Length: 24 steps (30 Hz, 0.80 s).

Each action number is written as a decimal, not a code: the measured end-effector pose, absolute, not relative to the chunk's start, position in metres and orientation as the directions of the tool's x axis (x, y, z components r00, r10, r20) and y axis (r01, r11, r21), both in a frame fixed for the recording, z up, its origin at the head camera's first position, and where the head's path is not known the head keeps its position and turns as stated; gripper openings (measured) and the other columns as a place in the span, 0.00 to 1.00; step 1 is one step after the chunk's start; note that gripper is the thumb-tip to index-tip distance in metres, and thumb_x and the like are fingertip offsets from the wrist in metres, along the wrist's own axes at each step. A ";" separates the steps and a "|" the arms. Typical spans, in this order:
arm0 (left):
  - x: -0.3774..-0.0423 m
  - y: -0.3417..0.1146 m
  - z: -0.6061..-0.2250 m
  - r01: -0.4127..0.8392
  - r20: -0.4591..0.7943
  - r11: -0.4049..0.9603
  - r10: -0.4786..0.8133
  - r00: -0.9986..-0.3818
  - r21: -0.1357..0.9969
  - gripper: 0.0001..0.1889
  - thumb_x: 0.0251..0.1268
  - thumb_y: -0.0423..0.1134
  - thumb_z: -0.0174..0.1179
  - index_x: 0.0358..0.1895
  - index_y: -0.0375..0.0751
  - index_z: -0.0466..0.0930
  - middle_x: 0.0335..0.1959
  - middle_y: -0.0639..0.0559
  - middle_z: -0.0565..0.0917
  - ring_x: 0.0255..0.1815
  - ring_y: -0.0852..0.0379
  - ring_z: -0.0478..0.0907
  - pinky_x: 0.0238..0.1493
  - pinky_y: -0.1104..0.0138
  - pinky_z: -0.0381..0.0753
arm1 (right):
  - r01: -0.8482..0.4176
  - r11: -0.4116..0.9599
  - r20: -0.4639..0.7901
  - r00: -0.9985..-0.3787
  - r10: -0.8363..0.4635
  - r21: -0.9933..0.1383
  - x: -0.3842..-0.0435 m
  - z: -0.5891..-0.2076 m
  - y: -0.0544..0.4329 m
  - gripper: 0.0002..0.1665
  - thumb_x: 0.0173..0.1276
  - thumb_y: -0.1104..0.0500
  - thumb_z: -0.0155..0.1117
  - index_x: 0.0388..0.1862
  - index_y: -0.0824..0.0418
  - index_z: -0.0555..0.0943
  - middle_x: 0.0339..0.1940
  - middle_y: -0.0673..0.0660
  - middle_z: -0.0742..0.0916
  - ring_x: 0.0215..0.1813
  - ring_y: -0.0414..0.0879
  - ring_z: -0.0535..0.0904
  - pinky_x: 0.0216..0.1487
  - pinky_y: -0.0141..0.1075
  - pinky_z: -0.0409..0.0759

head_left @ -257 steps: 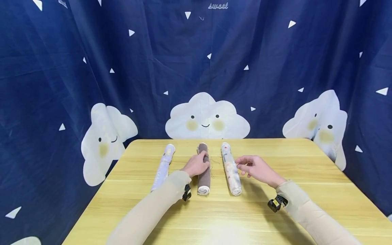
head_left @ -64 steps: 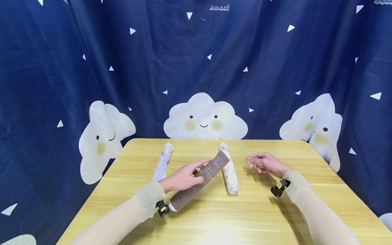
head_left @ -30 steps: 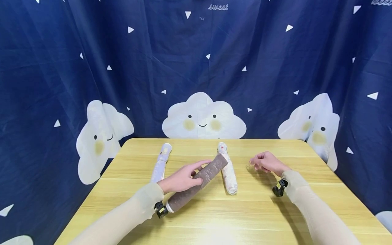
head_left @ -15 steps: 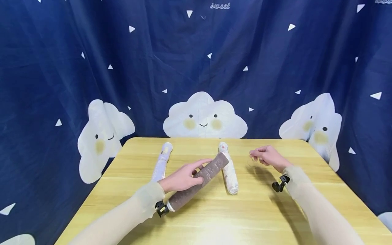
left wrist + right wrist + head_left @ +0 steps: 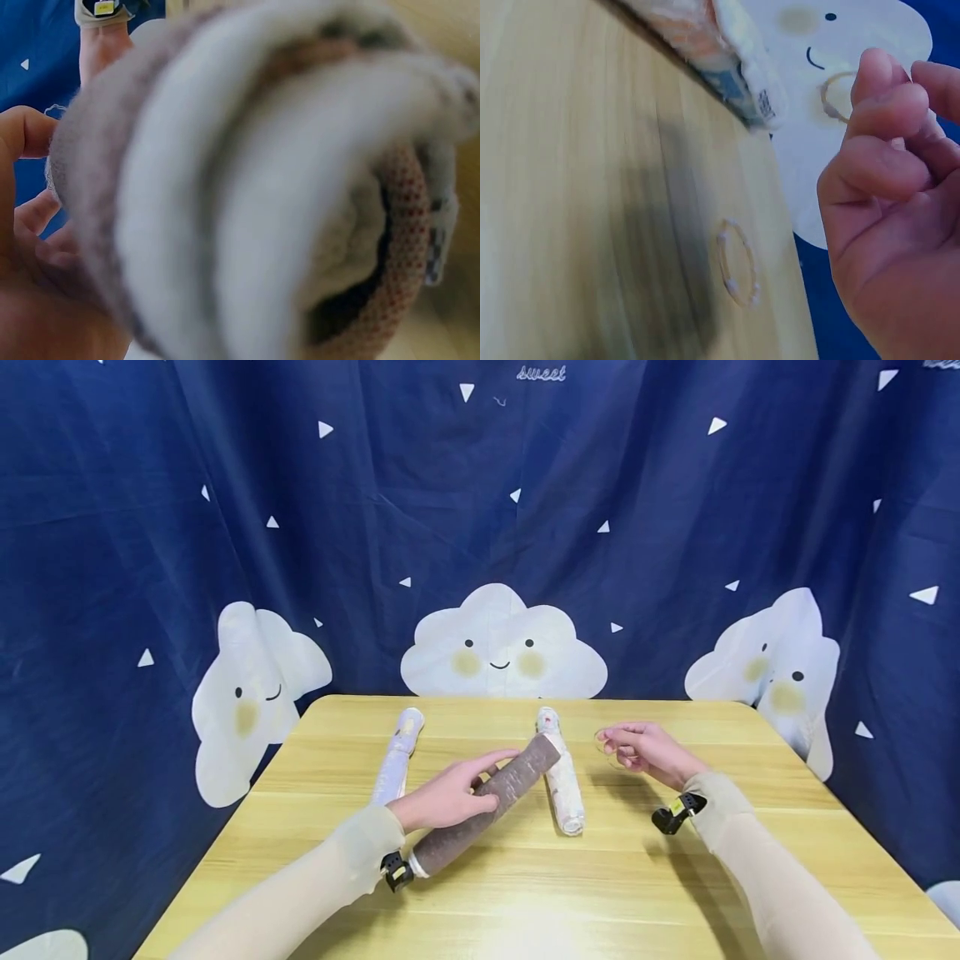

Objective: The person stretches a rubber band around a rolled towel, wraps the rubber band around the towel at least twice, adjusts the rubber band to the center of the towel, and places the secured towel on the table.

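Note:
My left hand [image 5: 450, 795] grips a brown rolled cloth [image 5: 517, 781] across its middle, held slantwise. Its far end overlaps the white patterned cloth roll [image 5: 566, 797] in the head view. In the left wrist view the near end of the brown roll [image 5: 172, 187] shows white and reddish layers inside. My right hand [image 5: 652, 753] hovers right of the white roll, pinching a thin elastic band [image 5: 831, 109] between thumb and fingertips. A second elastic band [image 5: 731, 286] lies on the table beneath that hand.
A lavender cloth roll [image 5: 393, 768] lies at the left, partly hidden by my left hand and arm. The wooden table [image 5: 600, 893] ends at a dark blue curtain [image 5: 360, 552] printed with clouds.
Since the oldest frame, the brown roll has been lifted and turned slantwise in my left hand. My right hand left the white roll, and has shifted slightly left and down in the last half second.

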State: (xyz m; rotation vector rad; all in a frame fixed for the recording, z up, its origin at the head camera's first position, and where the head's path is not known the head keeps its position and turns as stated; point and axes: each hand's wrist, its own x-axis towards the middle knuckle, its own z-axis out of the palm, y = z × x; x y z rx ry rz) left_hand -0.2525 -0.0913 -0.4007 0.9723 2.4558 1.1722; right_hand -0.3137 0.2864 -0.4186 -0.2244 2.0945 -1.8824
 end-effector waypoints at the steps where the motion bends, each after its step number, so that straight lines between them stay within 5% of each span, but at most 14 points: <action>1: -0.253 -0.092 -0.401 0.463 0.058 0.452 0.665 -0.745 0.762 0.40 0.65 0.35 0.56 0.77 0.72 0.57 0.47 0.56 0.77 0.34 0.58 0.76 0.38 0.65 0.80 | 0.094 0.103 -0.124 -0.932 -0.342 -0.990 -0.313 -0.419 0.286 0.19 0.78 0.57 0.56 0.58 0.70 0.77 0.33 0.52 0.85 0.24 0.36 0.71 0.24 0.28 0.65; 14: -0.253 -0.092 -0.403 0.482 0.076 0.449 0.668 -0.741 0.753 0.41 0.65 0.36 0.57 0.76 0.79 0.53 0.50 0.58 0.77 0.35 0.59 0.77 0.40 0.65 0.80 | 0.099 -0.055 -0.052 -0.830 -0.556 -0.993 -0.306 -0.416 0.278 0.32 0.79 0.66 0.39 0.81 0.62 0.56 0.37 0.56 0.87 0.26 0.40 0.78 0.28 0.30 0.75; 19: -0.252 -0.091 -0.402 0.484 0.079 0.448 0.668 -0.740 0.752 0.42 0.64 0.36 0.57 0.76 0.79 0.53 0.50 0.57 0.77 0.35 0.59 0.78 0.40 0.65 0.80 | -0.021 0.054 -0.012 -0.829 -0.560 -0.998 -0.303 -0.418 0.272 0.34 0.79 0.62 0.52 0.80 0.65 0.56 0.28 0.55 0.86 0.20 0.41 0.78 0.24 0.31 0.77; 24: -0.250 -0.090 -0.401 0.470 0.065 0.447 0.668 -0.741 0.761 0.42 0.64 0.36 0.57 0.76 0.78 0.54 0.51 0.56 0.77 0.36 0.59 0.79 0.40 0.65 0.81 | -0.093 0.184 -0.022 -0.840 -0.543 -0.978 -0.299 -0.416 0.264 0.40 0.71 0.63 0.63 0.80 0.58 0.61 0.31 0.58 0.88 0.18 0.43 0.79 0.21 0.33 0.75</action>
